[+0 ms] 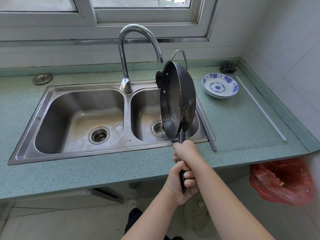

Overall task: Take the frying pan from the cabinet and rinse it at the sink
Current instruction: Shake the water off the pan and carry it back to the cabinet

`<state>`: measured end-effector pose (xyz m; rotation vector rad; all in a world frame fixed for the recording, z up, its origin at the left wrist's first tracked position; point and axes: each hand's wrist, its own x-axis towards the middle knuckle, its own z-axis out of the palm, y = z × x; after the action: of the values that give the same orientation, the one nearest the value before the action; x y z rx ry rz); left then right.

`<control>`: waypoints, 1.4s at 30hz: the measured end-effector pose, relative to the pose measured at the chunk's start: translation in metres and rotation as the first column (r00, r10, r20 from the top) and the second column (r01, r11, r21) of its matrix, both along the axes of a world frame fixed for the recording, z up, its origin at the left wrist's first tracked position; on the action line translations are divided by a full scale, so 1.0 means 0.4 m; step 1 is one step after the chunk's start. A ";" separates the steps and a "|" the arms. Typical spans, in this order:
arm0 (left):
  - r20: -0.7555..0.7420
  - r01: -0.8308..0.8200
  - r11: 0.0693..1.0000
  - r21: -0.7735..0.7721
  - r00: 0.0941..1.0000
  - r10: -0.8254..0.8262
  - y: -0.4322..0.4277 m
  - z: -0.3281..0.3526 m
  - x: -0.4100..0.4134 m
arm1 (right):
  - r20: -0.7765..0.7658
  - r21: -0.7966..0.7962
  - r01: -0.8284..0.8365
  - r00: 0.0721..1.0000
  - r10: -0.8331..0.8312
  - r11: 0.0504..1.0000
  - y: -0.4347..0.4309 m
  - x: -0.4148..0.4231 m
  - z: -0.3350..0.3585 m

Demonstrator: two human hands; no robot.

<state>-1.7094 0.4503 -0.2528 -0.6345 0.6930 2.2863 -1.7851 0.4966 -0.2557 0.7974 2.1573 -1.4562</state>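
"What hung over the sink point(26, 153)?"
"The frying pan point(173, 101), tipped up on its edge above the right side, near the sink's right edge. Its top rim was just beside the tap point(138, 30)."
"And the hands?"
"Both squeezed the handle point(181, 136), the right hand point(187, 153) ahead of the left hand point(176, 187)."

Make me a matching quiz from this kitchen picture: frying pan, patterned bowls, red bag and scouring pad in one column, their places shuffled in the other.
Things: 1 frying pan; 2 patterned bowls; 3 red bag; 4 scouring pad.
Places: A back corner of the counter; B below the counter's right end; C held on edge over the right basin; D on the counter just right of the sink.
Pairs: 1-C, 2-D, 3-B, 4-A.
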 end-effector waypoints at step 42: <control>-0.113 0.117 0.577 -0.809 0.931 -0.347 -0.207 0.107 0.298 | 0.319 -0.879 0.314 0.946 -0.047 0.357 -0.153 0.317 0.020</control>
<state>-1.5902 0.3675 -0.2100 -0.5645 1.8731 1.7279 -1.6581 0.4355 -0.2478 0.6862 0.7310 -2.1765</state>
